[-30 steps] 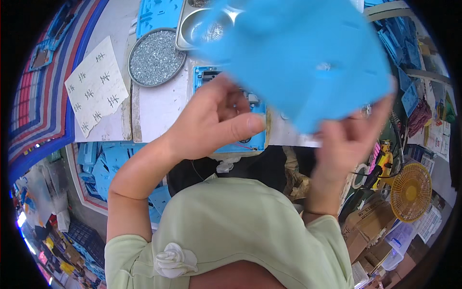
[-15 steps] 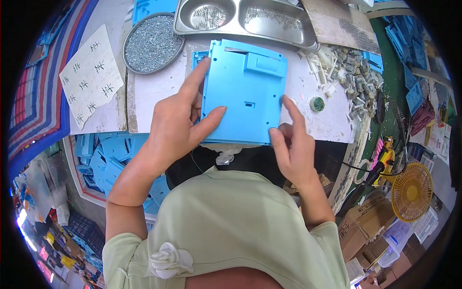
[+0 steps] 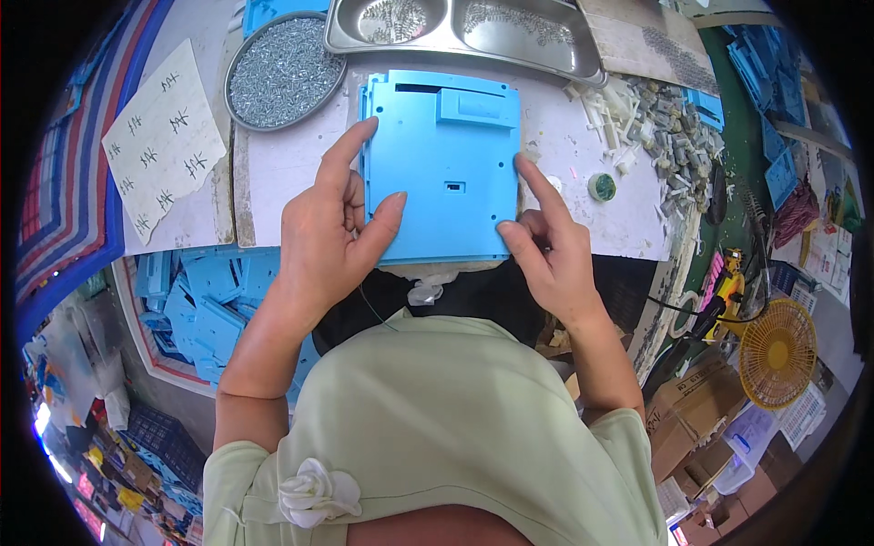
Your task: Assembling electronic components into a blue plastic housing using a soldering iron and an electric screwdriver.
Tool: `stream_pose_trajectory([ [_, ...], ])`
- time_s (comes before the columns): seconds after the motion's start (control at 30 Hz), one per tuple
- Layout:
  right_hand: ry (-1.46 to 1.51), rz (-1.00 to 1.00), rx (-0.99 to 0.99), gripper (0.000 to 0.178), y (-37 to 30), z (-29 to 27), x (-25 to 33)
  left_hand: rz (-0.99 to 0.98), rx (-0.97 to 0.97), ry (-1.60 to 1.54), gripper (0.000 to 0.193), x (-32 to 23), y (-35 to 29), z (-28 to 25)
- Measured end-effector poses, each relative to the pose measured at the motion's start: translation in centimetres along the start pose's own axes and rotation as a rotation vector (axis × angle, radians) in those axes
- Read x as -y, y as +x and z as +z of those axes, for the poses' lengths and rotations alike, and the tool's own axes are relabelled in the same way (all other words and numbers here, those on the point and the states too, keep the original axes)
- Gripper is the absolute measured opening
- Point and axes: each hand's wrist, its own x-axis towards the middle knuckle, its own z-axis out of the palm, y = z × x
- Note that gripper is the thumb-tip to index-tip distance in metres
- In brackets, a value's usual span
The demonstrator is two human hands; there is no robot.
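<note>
Head view, only one: blue panel (image 3: 437,205) lay flat on the worktop (image 3: 610,232), centred in front of the person, near edge about at the worktop's front edge. A second blue edge peeked out at its upper left, so I'd read it as a cover laid over a lower blue part.

Left hand (image 3: 332,227) was on the left side: index along the edge, thumb on the face, other fingers curled in. Right hand (image 3: 551,241) was on the right side, index and thumb tips at the edge near two holes. Grip on both was half open, thumb and index well apart; neither wrapped the panel, they just framed it. Pressure: can't tell.

Progress: cover looked placed and roughly lined up. Holes near the edges showed dark, no screw heads that I could make out, so fastening looked undone. Whether it was fully seated: can't tell. What was inside was hidden.

Around it: round tray (image 3: 273,127) full of small metal screw-like pieces (image 3: 284,73), steel compartment tray (image 3: 451,47) behind the panel, heap of white and grey bits (image 3: 678,155) at right. Loose blue parts (image 3: 205,309) sat below left, off the worktop.
</note>
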Motion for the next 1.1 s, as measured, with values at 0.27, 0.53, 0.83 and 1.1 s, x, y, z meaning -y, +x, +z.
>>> stream_pose_trajectory([
  [0.27, -0.1, -0.132, -0.034, 0.061, -0.2, 0.4, -0.6, 0.051, 0.0, 0.068, 0.069, 0.5, -0.5, -0.2],
  [0.53, -0.655, -0.194, 0.05, 0.059, -0.1, -0.1, 1.5, -0.034, -0.023, 0.01, 0.062, 2.1, -1.2, 0.8],
  [0.83, -0.862, -0.222, 0.229, 0.067, 2.1, -2.9, 4.1, -0.049, 0.118, -0.135, 0.067, 1.9, -0.2, -1.4],
  [1.1, -0.647, -0.262, 0.327, 0.084, 2.2, -1.9, 4.7, -0.027, 0.482, -0.265, 0.104, 2.7, -0.2, -4.1],
])
